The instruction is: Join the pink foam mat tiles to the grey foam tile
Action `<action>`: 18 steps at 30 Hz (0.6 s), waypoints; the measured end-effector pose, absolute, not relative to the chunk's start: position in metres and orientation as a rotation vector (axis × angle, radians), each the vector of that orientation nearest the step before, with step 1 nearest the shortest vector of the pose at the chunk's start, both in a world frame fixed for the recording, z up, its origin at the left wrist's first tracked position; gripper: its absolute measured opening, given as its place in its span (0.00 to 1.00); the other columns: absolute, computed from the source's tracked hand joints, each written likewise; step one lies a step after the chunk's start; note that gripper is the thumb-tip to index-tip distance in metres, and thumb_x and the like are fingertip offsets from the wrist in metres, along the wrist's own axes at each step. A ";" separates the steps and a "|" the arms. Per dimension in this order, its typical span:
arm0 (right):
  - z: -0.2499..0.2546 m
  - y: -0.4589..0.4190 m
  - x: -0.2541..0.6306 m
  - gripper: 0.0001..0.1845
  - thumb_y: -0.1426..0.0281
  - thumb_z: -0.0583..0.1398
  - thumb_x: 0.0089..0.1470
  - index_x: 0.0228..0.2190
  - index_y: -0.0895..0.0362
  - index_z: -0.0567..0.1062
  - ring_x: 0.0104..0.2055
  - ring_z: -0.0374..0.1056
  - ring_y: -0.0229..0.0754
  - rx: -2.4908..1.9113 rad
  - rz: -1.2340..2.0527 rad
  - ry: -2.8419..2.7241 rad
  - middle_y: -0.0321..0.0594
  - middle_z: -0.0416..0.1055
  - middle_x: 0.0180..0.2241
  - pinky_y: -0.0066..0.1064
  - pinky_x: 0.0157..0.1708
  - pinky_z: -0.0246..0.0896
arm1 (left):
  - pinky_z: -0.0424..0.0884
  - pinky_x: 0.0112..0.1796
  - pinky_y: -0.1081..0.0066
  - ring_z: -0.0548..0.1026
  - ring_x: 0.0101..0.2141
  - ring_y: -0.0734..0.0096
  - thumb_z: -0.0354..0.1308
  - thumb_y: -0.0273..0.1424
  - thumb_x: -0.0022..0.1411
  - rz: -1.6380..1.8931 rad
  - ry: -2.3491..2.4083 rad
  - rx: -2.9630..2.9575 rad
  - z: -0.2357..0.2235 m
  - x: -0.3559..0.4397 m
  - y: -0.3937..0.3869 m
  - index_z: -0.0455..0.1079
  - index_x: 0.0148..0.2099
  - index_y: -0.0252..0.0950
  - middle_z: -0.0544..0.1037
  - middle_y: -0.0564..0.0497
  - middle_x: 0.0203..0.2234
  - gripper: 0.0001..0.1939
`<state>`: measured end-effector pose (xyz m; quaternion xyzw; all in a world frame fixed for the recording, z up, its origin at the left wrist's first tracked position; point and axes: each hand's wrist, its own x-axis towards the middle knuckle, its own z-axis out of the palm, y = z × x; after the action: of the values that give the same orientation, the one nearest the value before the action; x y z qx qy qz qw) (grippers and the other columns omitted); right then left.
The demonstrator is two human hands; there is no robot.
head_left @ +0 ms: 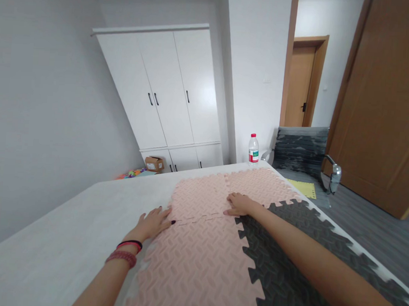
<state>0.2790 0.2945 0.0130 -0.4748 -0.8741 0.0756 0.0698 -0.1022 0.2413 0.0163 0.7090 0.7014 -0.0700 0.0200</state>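
Pink foam mat tiles with a raised pattern lie on a white table; a near tile (197, 263) and a far left tile (197, 189) meet along a visible seam. A far right pink tile (261, 184) adjoins them. My left hand (153, 223) rests with fingers spread at the left edge of the pink tiles, by the seam. My right hand (239, 204) lies on the pink tiles near the seams' meeting point, fingers stretched out. Under my right forearm is a dark grey foam tile (284, 259) with toothed edges, its left side beside the near pink tile.
A bottle with a red cap (253, 149) stands at the table's far corner. Behind are a white cabinet (166, 90), a cardboard box (154, 164) and colourful items (136, 172). To the right are a black chair (300, 149), a yellow sheet (302, 188) and a wooden door (384, 104).
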 end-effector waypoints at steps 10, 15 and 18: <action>0.012 0.285 0.228 0.47 0.39 0.57 0.42 0.50 0.66 0.66 0.50 0.62 0.59 -1.749 0.059 -2.463 0.62 0.64 0.49 0.48 0.44 0.61 | 0.58 0.52 0.46 0.62 0.56 0.47 0.46 0.58 0.52 -0.214 2.210 2.250 0.023 -0.058 0.246 0.61 0.55 0.32 0.64 0.33 0.57 0.40; 0.017 0.290 0.250 0.40 0.43 0.55 0.48 0.49 0.64 0.68 0.51 0.62 0.55 -1.616 0.020 -2.534 0.58 0.65 0.48 0.42 0.45 0.61 | 0.60 0.50 0.48 0.65 0.52 0.43 0.45 0.62 0.49 -0.222 2.252 2.247 0.026 -0.043 0.248 0.65 0.52 0.25 0.69 0.30 0.52 0.45; 0.017 0.286 0.263 0.33 0.47 0.51 0.55 0.48 0.62 0.69 0.51 0.61 0.54 -1.527 -0.018 -2.561 0.56 0.66 0.48 0.43 0.47 0.59 | 0.59 0.50 0.48 0.66 0.51 0.39 0.40 0.65 0.47 -0.228 2.319 2.204 0.026 -0.029 0.251 0.67 0.50 0.21 0.69 0.26 0.50 0.51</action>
<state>0.2627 0.2860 0.0169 -0.5105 -0.8561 -0.0061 0.0796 -0.0290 0.2506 0.0263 0.6868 0.7226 -0.0711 -0.0329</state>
